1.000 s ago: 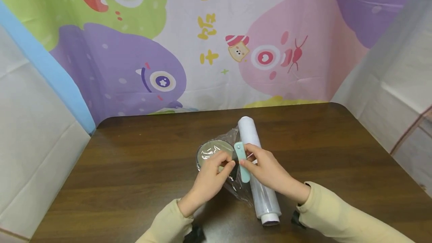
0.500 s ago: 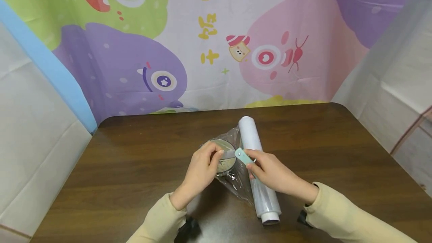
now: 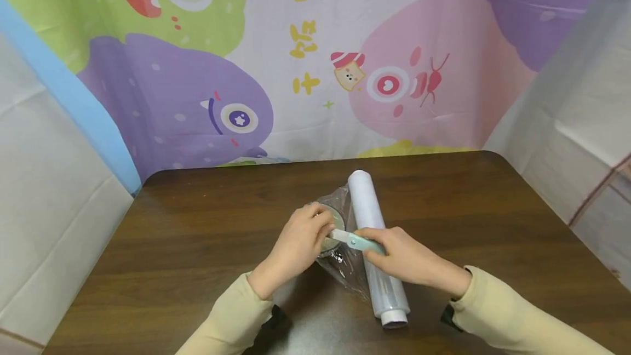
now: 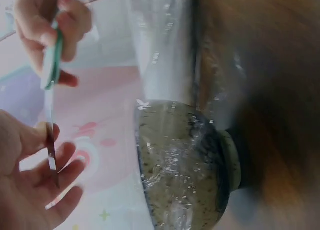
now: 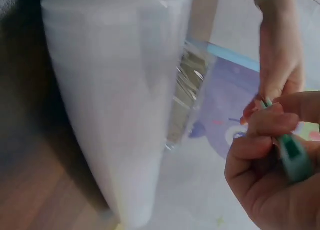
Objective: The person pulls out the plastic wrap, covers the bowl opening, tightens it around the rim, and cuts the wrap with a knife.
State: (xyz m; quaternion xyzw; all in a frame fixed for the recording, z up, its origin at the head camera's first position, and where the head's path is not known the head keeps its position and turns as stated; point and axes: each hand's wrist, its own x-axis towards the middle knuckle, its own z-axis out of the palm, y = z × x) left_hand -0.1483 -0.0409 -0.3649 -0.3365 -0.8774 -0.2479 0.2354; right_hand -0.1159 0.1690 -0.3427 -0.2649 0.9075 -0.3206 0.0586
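My right hand point(image 3: 396, 253) grips the pale green handle of a folding knife point(image 3: 365, 244). Its blade point(image 4: 50, 115) is swung out and points toward my left hand point(image 3: 298, 242). In the left wrist view the left fingers are loosely bent and spread around the blade's end; whether they touch it I cannot tell. Below the left hand sits a bowl point(image 4: 175, 160) with cling film point(image 3: 340, 262) over it, partly hidden by that hand in the head view. A roll of cling film point(image 3: 367, 201) lies right of the bowl, under the right hand.
The dark wooden table point(image 3: 197, 245) extends around the bowl and roll. A cartoon-printed curtain point(image 3: 305, 125) hangs along its far edge. Pale sheets point(image 3: 54, 190) stand at both sides.
The knife was folded; its blade is now swung out from the handle. The right hand has moved slightly toward me and turned the handle sideways. The left hand has shifted slightly left.
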